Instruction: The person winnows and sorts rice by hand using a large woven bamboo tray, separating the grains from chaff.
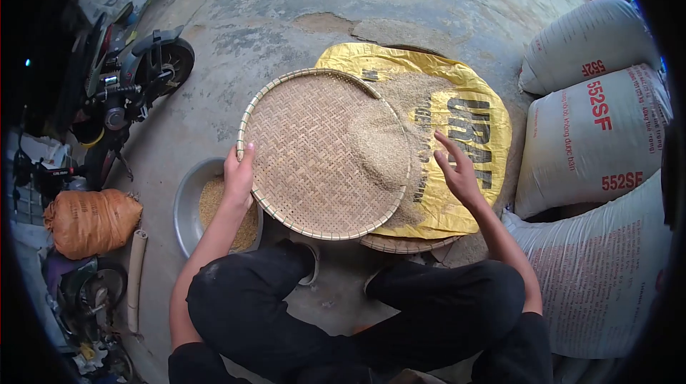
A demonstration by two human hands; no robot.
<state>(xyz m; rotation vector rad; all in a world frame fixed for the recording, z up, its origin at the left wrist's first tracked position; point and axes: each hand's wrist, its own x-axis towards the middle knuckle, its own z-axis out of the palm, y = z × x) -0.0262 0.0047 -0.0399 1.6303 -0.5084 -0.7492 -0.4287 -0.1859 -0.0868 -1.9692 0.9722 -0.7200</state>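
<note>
My left hand (239, 173) grips the left rim of a round woven bamboo winnowing tray (300, 148). A heap of pale grain (379, 148) lies toward the tray's right side. To the right of the rim, my right hand (457, 169) is off the tray, fingers apart and holding nothing. Beneath it spreads a yellow printed sack (486, 119), strewn with chaff-like bits. Part of another woven tray (407, 244) shows under the sack's near edge.
Left of my legs stands a metal basin (187, 202) with yellowish grain in it. Full white sacks (593, 134) are piled at the right. A motorbike (121, 98), an orange bundle (93, 221) and a pale tube (136, 280) are on the left.
</note>
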